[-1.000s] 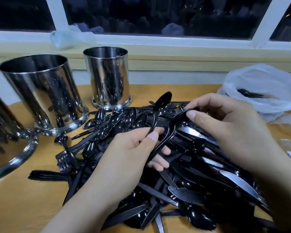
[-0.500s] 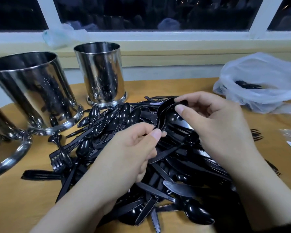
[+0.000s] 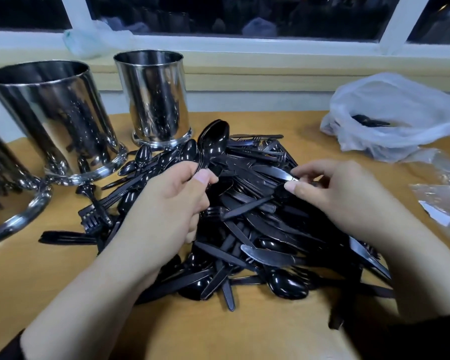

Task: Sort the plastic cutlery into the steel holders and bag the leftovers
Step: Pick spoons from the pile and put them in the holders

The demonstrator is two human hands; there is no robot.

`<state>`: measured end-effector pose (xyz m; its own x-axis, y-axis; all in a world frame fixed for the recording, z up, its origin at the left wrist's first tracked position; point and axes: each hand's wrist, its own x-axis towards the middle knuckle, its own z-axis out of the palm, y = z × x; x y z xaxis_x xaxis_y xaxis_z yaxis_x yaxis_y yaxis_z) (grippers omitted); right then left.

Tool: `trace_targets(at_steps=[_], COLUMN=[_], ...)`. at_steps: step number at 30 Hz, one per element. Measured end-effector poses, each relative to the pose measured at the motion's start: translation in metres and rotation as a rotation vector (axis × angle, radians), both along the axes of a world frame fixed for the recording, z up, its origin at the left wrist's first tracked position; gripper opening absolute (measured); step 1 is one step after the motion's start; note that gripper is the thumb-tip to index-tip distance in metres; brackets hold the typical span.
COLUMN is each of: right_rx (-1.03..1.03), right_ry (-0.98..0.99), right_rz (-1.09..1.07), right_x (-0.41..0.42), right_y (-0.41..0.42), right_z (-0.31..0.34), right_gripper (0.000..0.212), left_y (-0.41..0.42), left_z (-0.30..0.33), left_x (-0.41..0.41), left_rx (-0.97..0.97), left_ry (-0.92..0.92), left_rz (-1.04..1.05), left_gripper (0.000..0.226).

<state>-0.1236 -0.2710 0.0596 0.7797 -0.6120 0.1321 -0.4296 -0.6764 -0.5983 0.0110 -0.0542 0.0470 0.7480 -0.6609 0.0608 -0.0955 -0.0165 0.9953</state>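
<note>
My left hand point(image 3: 166, 203) is curled round a stack of spoons point(image 3: 213, 144), bowls up over the pile point(image 3: 257, 229) on the table point(image 3: 63, 281). My right hand point(image 3: 343, 196) reaches into the pile, thumb and forefinger closing on a black piece; I cannot tell which. Three holders point(image 3: 153, 100) stand left, the bag point(image 3: 390, 113) right.

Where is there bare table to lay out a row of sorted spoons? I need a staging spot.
Bare wood shows along the near edge of the table, left of the left hand and below the steel holders, and behind the cutlery pile, between the holders and the white bag. The middle is crowded.
</note>
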Motion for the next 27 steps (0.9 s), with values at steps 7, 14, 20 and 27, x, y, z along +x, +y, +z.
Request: trace_targets(at_steps=[7, 14, 20, 27], right_rx=[-0.098, -0.126, -0.14, -0.081], right_ry=[0.069, 0.101, 0.058, -0.197], right_rz=[-0.043, -0.064, -0.081, -0.136], right_x=[0.007, 0.009, 0.009, 0.006], right_y=[-0.002, -0.002, 0.0, 0.001], right_z=[-0.008, -0.014, -0.011, -0.004], right_gripper=[0.044, 0.058, 0.034, 0.031], left_y=[0.003, 0.002, 0.003, 0.003], left_z=[-0.005, -0.005, -0.006, -0.003], left_x=[0.0, 0.001, 0.001, -0.002], left_rx=[0.019, 0.021, 0.024, -0.014], left_ry=[-0.045, -0.024, -0.013, 0.031], left_rz=[0.046, 0.038, 0.031, 0.052], left_gripper=[0.023, 0.024, 0.025, 0.022])
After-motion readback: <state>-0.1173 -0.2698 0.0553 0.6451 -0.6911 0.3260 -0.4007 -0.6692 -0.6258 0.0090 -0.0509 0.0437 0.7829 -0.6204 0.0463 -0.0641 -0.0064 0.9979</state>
